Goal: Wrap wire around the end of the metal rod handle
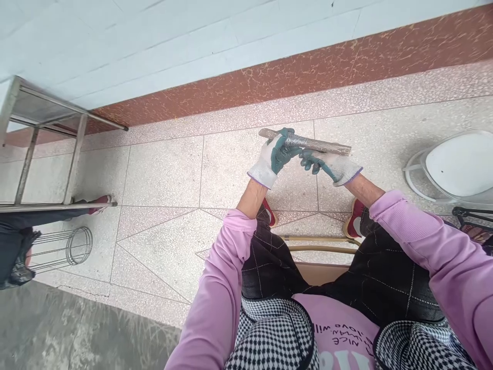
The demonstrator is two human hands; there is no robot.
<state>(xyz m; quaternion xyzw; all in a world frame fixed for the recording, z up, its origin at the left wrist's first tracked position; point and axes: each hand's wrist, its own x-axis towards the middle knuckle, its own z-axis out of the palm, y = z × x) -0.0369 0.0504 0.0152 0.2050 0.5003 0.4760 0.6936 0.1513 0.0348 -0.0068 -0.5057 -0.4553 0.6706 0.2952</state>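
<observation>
One stick (327, 146) wound with a band of thin wire (296, 140) is held in the air above the tiled floor (165, 174), in front of the knees. Two gloved hands are seen. The left hand (274, 154) is clenched around the stick at the wire; the right hand (327, 163) is curled under it, fingers touching its underside. One wire cage (61, 249) lies near the floor's left edge.

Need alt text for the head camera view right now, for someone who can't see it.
Seen from above, a seated person in pink sleeves holds a flat grey bar wrapped with thin silver wire over a pale terrazzo floor. The gloved left hand grips its wrapped middle; the gloved right hand supports it from below. A metal-framed table stands at left.
</observation>
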